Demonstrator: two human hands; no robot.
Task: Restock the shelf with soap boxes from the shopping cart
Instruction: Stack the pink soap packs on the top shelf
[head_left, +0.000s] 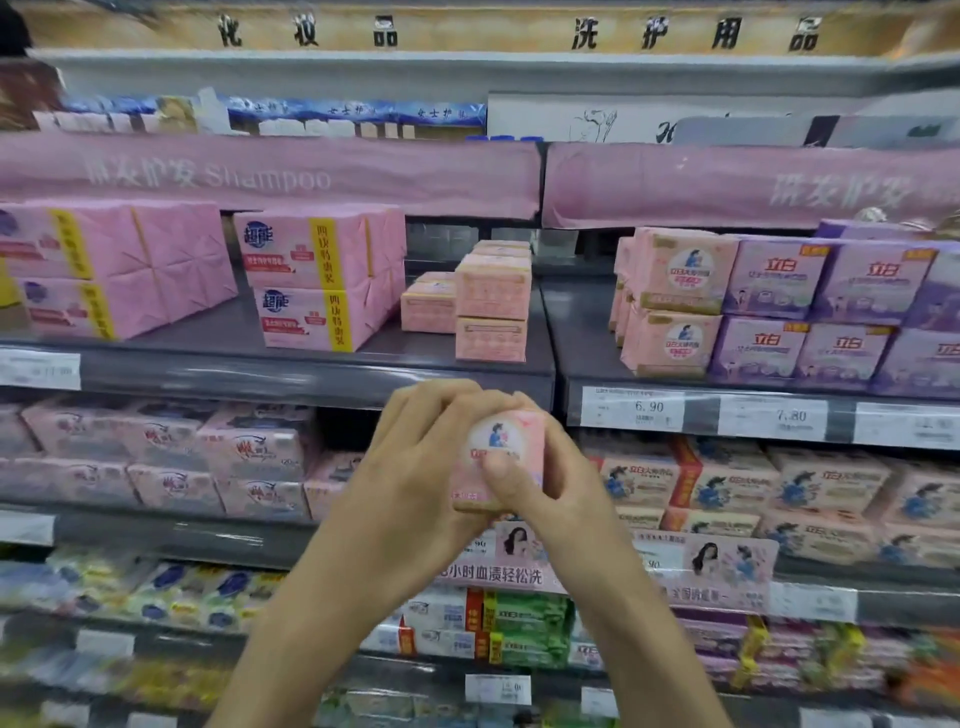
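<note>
One pink soap box (506, 452) is held in both hands, just below the front edge of the dark shelf (311, 376); contact with that edge cannot be told. The left hand (415, 462) is curled over the box's top and left side. The right hand (558, 499) is wrapped round its right side, thumb pressed on the printed face. On the shelf, above the held box, a short stack of pink boxes (493, 306) is seen. Right of the shelf, matching pink boxes (675, 301) are stacked beside purple boxes (779, 306). Small print blurred, not legible.
</note>
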